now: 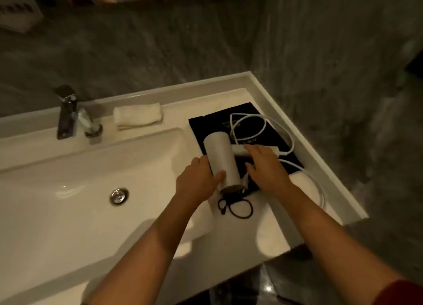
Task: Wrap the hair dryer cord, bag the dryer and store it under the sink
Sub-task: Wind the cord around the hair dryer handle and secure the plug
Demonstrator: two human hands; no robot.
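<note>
A white hair dryer (220, 158) lies on a flat black bag (245, 126) on the counter, right of the basin. My left hand (198, 181) wraps around the dryer's barrel near its lower end. Laid over the dryer's handle is my right hand (265, 165), fingers spread, and I cannot tell if it grips. The white cord (263, 130) loops loosely over the bag and trails along the counter's right edge. The bag's black drawstring (235, 207) curls on the counter below the dryer.
The white basin (80, 201) with its drain (119, 196) fills the left. A chrome tap (71, 116) stands behind it, a rolled white towel (137, 115) beside that. Grey marble walls close in behind and to the right. The counter's raised rim (297, 130) runs along the right.
</note>
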